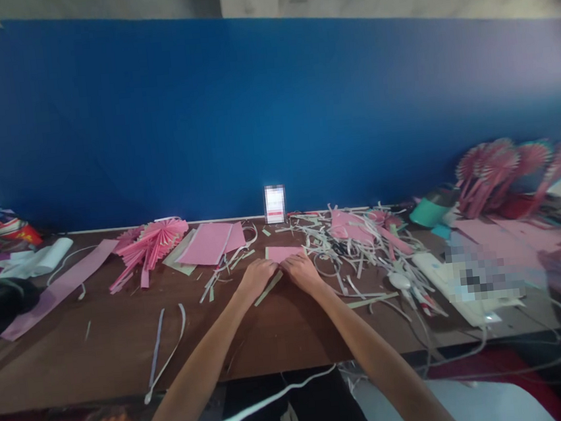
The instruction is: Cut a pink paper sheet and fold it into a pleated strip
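Note:
A small sheet of pink paper (283, 251) lies on the brown table in front of me, its far part showing beyond my fingers. My left hand (259, 276) grips the near left edge with curled fingers. Close beside it, my right hand (301, 271) is closed on the near right edge. The fingertips of both hands almost meet, and the thumbs are hard to make out. Under the hands a thin pale green paper strip (268, 289) rests on the table. A stack of pink sheets (207, 244) lies to the left.
Folded pink paper fans (157, 242) lie at left, near a long pink strip (64, 287). Tangled paper offcuts (339, 251) cover the right. A lit phone (274, 204) stands against the blue partition (251, 107). Farther right are a power strip (446, 287) and more fans (497, 166).

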A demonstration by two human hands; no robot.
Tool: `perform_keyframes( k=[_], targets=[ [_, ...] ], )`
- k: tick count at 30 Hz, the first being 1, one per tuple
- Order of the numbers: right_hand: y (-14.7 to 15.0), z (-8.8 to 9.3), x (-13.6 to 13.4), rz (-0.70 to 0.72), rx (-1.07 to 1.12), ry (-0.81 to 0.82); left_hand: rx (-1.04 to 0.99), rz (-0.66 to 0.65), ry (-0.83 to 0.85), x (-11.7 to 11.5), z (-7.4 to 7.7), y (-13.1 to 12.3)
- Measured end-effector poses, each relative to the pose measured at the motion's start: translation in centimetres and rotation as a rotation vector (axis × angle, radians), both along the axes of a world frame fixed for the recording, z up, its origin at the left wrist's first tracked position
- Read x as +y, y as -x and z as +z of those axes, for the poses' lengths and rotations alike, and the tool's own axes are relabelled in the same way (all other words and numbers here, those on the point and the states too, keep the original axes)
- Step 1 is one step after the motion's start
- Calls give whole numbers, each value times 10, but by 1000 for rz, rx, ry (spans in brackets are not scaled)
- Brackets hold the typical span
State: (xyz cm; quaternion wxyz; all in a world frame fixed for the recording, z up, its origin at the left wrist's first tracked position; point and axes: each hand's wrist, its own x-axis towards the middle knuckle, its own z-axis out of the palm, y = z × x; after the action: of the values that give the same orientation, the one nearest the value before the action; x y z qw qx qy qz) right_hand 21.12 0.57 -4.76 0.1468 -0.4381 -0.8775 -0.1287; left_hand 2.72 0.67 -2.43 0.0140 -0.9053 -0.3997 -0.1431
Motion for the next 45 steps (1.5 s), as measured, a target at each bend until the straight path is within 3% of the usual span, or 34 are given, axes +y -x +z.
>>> perform_keyframes(
  k=[7, 15, 23, 33, 37, 45],
  targets=[
    [-6, 5, 0, -15, 18, 38, 12, 100, 0, 5, 0, 9],
    [-13, 6, -1, -23, 67, 68, -43, 51, -81, 10, -7, 13],
    [-18, 0, -1, 60, 112, 71, -98, -100, -69, 8, -5, 10],
    [-18, 3, 0, -31, 117, 87, -88, 83, -133, 11, -9, 13],
    [-24, 5, 0, -69, 132, 120, -121, 130, -93, 12, -6, 18],
    [-30, -1, 4, -89, 201, 143, -248, 25, 50, 12, -4, 22]
  ],
)
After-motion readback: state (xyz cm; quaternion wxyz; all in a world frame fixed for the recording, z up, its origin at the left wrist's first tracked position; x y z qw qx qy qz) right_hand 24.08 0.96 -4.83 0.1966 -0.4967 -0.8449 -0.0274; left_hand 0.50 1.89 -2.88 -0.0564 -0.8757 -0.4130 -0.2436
